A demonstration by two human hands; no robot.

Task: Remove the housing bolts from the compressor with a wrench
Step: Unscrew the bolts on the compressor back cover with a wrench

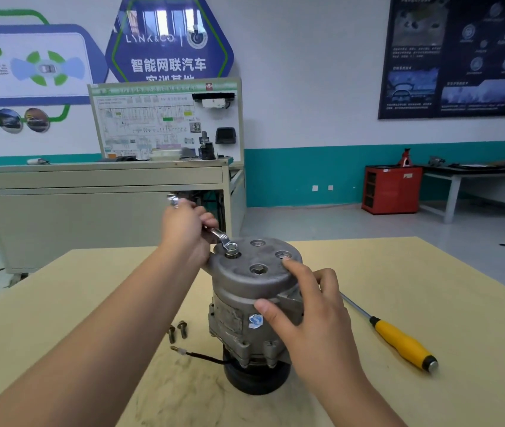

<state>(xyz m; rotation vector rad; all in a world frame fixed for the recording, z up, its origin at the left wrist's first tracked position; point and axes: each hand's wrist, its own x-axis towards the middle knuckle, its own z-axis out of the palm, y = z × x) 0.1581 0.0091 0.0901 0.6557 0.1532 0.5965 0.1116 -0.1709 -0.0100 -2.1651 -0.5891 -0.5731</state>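
A grey metal compressor [245, 285] stands upright on its black pulley in the middle of the table. My left hand [185, 232] grips a silver wrench [220, 237] whose ring end sits over a bolt [231, 248] at the top cover's far left. Another bolt [258, 269] sits in the cover's near hole; two far holes look empty. My right hand [309, 315] grips the compressor's right side, its thumb on the front and a finger on the top cover. Two loose bolts [177, 329] lie on the table left of the compressor.
A yellow-handled screwdriver [399, 337] lies on the yellow table [430, 272] to the right of the compressor. A black wire with a terminal [195, 355] trails left from the compressor's base. A grey workbench with a training board stands behind the table.
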